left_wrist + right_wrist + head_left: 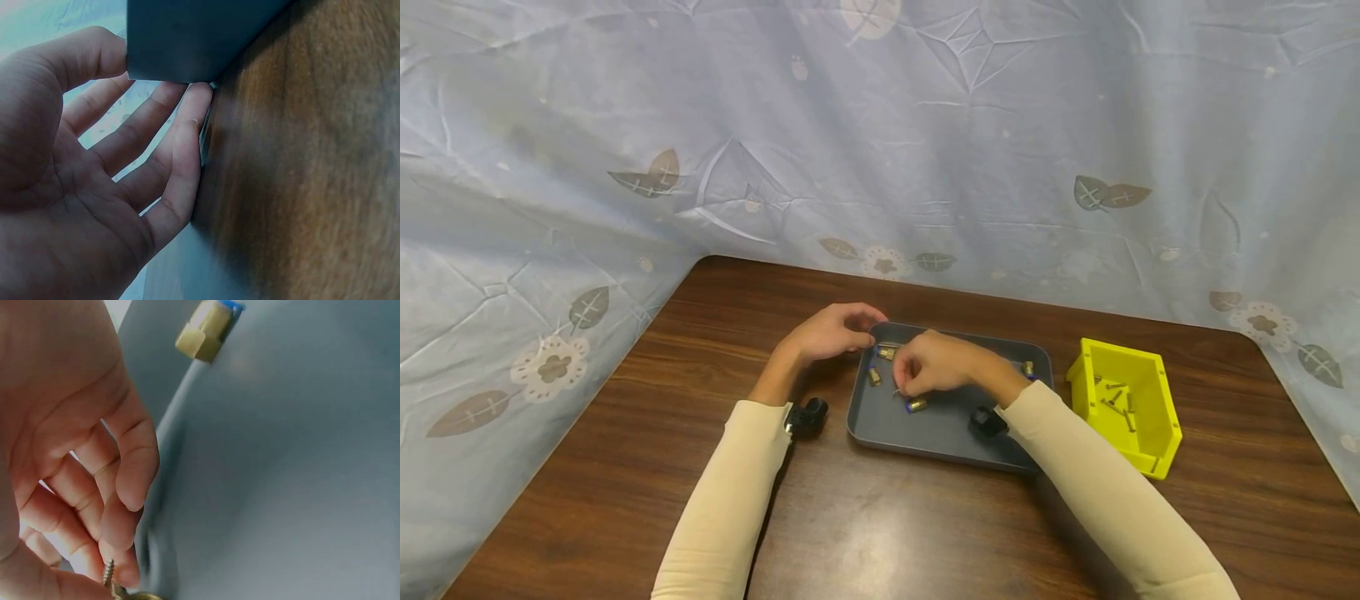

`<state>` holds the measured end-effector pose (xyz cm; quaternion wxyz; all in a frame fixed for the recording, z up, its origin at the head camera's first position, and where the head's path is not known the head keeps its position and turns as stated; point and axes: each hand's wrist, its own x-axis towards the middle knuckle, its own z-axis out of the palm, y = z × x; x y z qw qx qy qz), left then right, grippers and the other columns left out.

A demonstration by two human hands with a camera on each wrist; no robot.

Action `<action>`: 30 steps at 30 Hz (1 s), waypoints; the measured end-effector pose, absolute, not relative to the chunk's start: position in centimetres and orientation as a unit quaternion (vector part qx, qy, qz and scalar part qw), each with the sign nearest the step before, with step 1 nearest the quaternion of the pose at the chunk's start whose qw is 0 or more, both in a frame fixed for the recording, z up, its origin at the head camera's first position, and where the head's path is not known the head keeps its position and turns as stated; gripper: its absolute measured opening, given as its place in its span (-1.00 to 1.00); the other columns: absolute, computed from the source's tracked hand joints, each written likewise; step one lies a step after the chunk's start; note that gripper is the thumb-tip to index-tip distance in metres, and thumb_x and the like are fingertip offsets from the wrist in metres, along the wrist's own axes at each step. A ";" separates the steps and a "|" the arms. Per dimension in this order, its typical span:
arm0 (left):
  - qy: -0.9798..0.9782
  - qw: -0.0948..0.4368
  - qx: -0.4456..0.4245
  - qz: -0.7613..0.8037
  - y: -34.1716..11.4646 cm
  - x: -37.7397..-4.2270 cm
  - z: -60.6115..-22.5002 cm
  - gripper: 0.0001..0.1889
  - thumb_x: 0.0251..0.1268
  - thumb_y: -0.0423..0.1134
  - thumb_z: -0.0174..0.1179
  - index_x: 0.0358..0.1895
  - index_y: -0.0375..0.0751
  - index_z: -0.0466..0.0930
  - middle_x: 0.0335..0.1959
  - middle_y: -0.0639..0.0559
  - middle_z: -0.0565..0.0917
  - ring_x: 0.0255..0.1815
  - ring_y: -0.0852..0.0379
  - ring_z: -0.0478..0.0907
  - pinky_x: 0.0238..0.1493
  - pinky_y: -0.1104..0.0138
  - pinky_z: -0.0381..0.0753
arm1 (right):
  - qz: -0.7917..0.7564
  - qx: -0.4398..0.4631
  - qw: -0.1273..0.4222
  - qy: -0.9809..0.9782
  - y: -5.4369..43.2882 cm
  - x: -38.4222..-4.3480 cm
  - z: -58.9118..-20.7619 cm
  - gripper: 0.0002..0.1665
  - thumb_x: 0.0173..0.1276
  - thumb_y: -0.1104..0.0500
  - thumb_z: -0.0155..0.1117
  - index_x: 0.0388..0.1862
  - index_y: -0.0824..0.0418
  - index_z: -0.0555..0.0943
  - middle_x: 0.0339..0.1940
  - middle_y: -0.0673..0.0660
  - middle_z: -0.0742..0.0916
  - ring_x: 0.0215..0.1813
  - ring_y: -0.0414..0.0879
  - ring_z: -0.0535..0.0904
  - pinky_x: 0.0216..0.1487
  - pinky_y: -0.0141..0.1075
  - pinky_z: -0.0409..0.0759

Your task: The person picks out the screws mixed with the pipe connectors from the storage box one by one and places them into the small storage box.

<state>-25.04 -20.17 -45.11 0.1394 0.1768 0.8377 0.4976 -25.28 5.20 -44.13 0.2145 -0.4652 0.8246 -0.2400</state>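
Observation:
My right hand (942, 363) is over the left part of a dark grey tray (955, 437). Its thumb and fingertips pinch a small threaded screw (109, 572), whose point sticks up in the right wrist view. Brass fittings with blue collars lie around this hand, one (917, 405) just in front of it and another (874, 377) to its left. A brass edge shows beside the screw, partly cut off. At the tray's far left corner, my left hand (833, 332) holds the rim, the thumb on one side and the fingers bent round the other.
Right of the tray stands a yellow bin (1162, 408) with several screws (1116, 398) inside. One more brass fitting (1028, 367) lies at the tray's right end. The brown wooden table (715, 333) meets a patterned cloth (880, 150) behind.

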 end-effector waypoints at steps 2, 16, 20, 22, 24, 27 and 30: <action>0.839 0.139 0.174 0.497 -20.2 -25.1 -45.2 -0.58 0.48 -0.38 0.31 0.36 -0.25 0.67 0.17 -0.20 0.74 -0.02 0.00 0.64 -0.05 0.25 0.64 | -0.253 -0.459 0.205 0.827 5.6 -25.3 -44.1 -0.93 0.30 0.26 0.41 -0.29 0.10 0.77 -0.38 -0.14 0.73 -0.33 -0.24 0.59 -0.22 -0.32 0.59; 0.838 0.143 0.167 0.499 -20.1 -25.0 -45.0 -0.57 0.46 -0.36 0.32 0.35 -0.24 0.68 0.18 -0.21 0.73 0.03 -0.04 0.64 0.02 0.19 0.66 | -0.348 -0.426 0.178 0.816 7.8 -24.6 -43.3 -0.93 0.27 0.23 0.33 -0.29 0.14 0.73 -0.37 -0.09 0.70 -0.28 -0.15 0.59 -0.20 -0.27 0.57; 0.838 0.143 0.165 0.500 -20.0 -25.0 -45.1 -0.57 0.46 -0.36 0.32 0.35 -0.23 0.69 0.17 -0.20 0.73 0.02 -0.02 0.64 0.01 0.20 0.66 | -0.364 -0.419 0.172 0.814 8.4 -24.4 -43.2 -0.91 0.26 0.22 0.32 -0.29 0.19 0.72 -0.39 -0.08 0.67 -0.32 -0.14 0.53 -0.24 -0.28 0.52; 0.837 0.144 0.164 0.501 -20.0 -25.1 -45.1 -0.57 0.46 -0.36 0.32 0.35 -0.23 0.69 0.17 -0.20 0.73 0.02 -0.02 0.64 0.01 0.21 0.66 | -0.376 -0.415 0.166 0.812 8.8 -24.2 -43.0 -0.92 0.27 0.24 0.32 -0.29 0.20 0.71 -0.41 -0.06 0.65 -0.34 -0.13 0.50 -0.25 -0.28 0.49; 0.837 0.144 0.164 0.501 -20.0 -25.1 -45.2 -0.57 0.46 -0.36 0.31 0.35 -0.23 0.69 0.17 -0.20 0.72 0.03 -0.02 0.64 0.01 0.21 0.66 | -0.390 -0.409 0.161 0.809 9.1 -24.0 -42.8 -0.93 0.27 0.25 0.33 -0.28 0.21 0.71 -0.42 -0.05 0.63 -0.34 -0.12 0.49 -0.26 -0.27 0.47; 0.837 0.145 0.165 0.501 -20.1 -25.0 -45.1 -0.57 0.47 -0.36 0.31 0.36 -0.23 0.68 0.19 -0.20 0.72 0.05 -0.04 0.64 0.03 0.20 0.66 | -0.411 -0.399 0.160 0.804 9.5 -23.7 -42.4 -0.93 0.29 0.29 0.33 -0.27 0.20 0.72 -0.43 -0.02 0.62 -0.34 -0.11 0.48 -0.25 -0.27 0.45; 0.837 0.145 0.166 0.501 -20.1 -25.0 -45.0 -0.57 0.48 -0.35 0.31 0.37 -0.23 0.68 0.21 -0.21 0.72 0.07 -0.04 0.63 0.04 0.18 0.65 | -0.426 -0.393 0.155 0.800 10.1 -23.5 -42.1 -0.93 0.30 0.32 0.33 -0.26 0.20 0.71 -0.44 0.00 0.60 -0.34 -0.10 0.46 -0.25 -0.27 0.44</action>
